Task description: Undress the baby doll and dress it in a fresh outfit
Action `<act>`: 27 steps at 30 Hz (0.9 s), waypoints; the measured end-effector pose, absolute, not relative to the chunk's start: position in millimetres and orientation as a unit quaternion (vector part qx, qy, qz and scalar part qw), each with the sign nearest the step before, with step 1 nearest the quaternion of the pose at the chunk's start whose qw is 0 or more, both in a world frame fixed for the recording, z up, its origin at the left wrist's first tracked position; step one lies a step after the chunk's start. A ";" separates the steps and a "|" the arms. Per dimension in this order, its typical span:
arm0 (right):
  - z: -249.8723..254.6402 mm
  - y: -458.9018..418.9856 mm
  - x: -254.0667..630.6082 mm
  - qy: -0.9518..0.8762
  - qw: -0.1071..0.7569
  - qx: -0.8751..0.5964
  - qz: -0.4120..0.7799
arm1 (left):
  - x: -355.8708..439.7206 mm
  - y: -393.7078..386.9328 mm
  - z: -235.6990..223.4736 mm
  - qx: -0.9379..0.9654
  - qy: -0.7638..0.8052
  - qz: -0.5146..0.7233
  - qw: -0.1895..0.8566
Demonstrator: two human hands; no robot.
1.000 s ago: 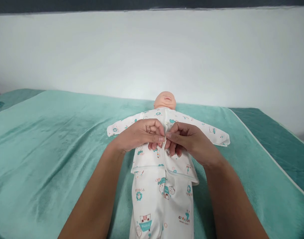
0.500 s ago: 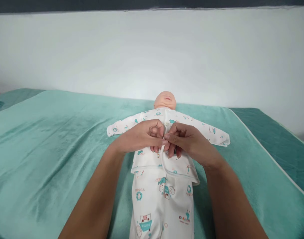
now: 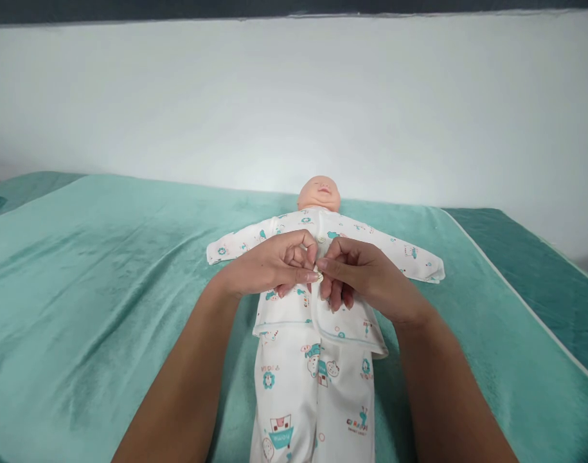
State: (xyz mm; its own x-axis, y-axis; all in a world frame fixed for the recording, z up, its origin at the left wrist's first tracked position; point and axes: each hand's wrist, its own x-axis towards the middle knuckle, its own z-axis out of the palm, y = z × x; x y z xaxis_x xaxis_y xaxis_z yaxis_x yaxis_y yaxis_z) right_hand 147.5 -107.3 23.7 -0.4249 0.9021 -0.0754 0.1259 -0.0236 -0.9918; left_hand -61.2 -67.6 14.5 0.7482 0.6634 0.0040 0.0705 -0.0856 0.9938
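Observation:
A baby doll lies on its back on a teal blanket, head away from me and arms spread. It wears a white printed shirt and matching printed trousers. My left hand and my right hand meet over the doll's chest. Both pinch the front edges of the shirt where they overlap, thumbs and forefingers pressed together at the middle seam. A small pale button shows at my left thumb tip. The fingers below curl against the cloth.
The teal blanket covers a bed that runs to a white wall behind the doll. A darker green cover with a white border lies along the right side. The doll's sleeves stretch out flat to both sides.
Both hands stayed at the shirt's front seam. The fingers shifted a little, and the shirt's lower flap has been drawn slightly closer to the middle.

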 end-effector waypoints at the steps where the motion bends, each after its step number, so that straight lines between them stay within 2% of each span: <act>1: 23.5 -107.4 147.6 -0.615 0.333 -0.421 0.578 | -61.2 -67.2 14.1 0.700 0.259 0.237 0.622; 11: 23.3 -107.4 146.8 -0.612 0.333 -0.413 0.586 | -62.8 -65.6 14.4 0.700 0.244 0.178 0.647; 15: 21.3 -105.3 148.5 -0.598 0.368 -0.391 0.595 | -63.6 -67.0 16.6 0.705 0.253 0.117 0.652; 20: 18.6 -102.8 150.9 -0.577 0.406 -0.367 0.606 | -64.0 -68.8 20.9 0.699 0.265 0.121 0.653; 23: 19.9 -103.2 151.5 -0.547 0.467 -0.355 0.597 | -68.0 -69.1 21.7 0.699 0.262 0.111 0.655; 25: 22.7 -104.8 151.3 -0.533 0.516 -0.360 0.565 | -71.2 -66.9 18.5 0.687 0.270 0.159 0.656; 27: 26.7 -108.3 149.2 -0.563 0.521 -0.380 0.518 | -72.9 -61.2 11.7 0.650 0.297 0.287 0.638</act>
